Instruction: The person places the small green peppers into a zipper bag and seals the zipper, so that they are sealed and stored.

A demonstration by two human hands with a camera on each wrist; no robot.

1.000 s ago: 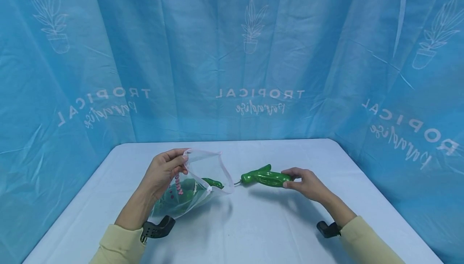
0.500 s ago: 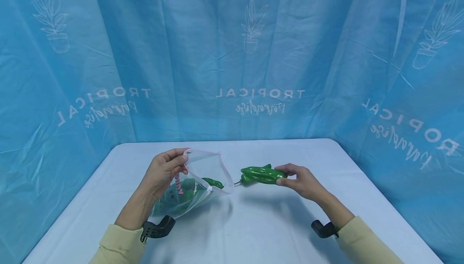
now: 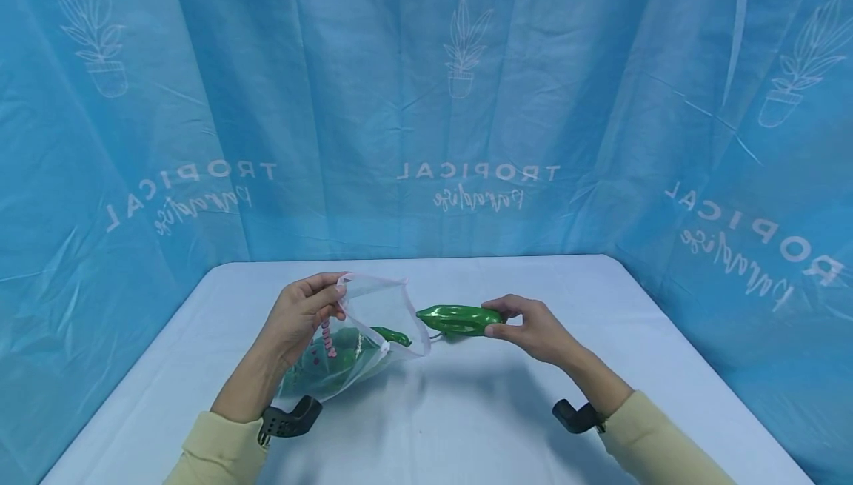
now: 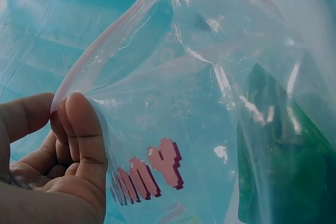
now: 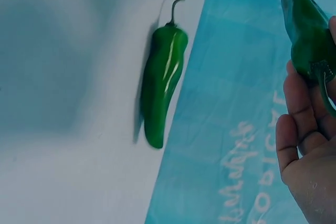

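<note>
My left hand (image 3: 303, 318) pinches the rim of a clear zip bag (image 3: 376, 296) between thumb and fingers, keeping its mouth spread toward the right. Through the film show green peppers (image 3: 392, 335), pressed together in the lower part; pink letters (image 4: 168, 163) are printed on the bag. At the stem end, my right hand (image 3: 536, 329) grips a shiny green pepper (image 3: 456, 319), its pointed tip right at the bag's mouth. A second loose pepper (image 5: 165, 85) lies on the table with its curved stem; in the head view the held one mostly covers it.
The white-covered table (image 3: 480, 426) runs back to a blue printed curtain (image 3: 426, 122) that surrounds it on the far side and both flanks. A dark camera mount sits on each wrist, the left one (image 3: 291, 418) close to the bag's lower end.
My right hand has carried the pepper leftward across the lying one, up to the bag's mouth. My left hand and the bag have stayed in place.
</note>
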